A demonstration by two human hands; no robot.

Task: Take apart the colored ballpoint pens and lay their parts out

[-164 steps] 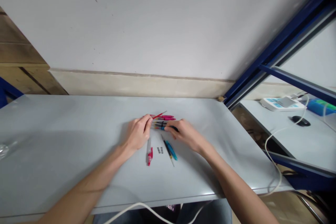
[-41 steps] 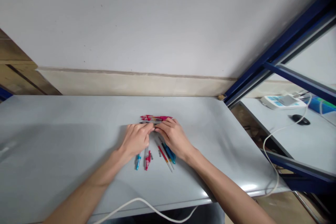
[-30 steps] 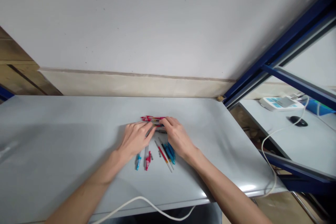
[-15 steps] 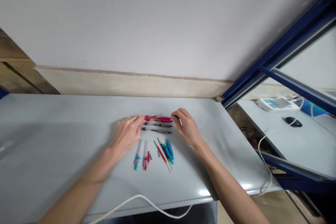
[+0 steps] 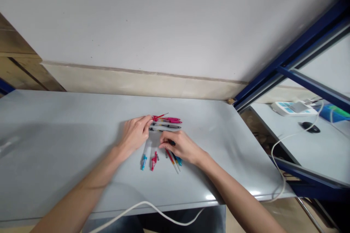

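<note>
- Pens (image 5: 167,122) lying mid-desk (image 5: 54,145), pen parts (image 5: 153,156) lying just nearer.
- Cable (image 5: 142,207) trailing over the desk's near edge.
- Second desk (image 5: 322,145) standing right.

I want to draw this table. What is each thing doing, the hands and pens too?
Left hand: fingertips pinching a thin red refill.
Right hand: resting on the loose pen parts.
Pink pens: lying flat, whole.
Clear barrels: lying flat, taken apart.
White cable: hanging loose along the table edge.
</note>
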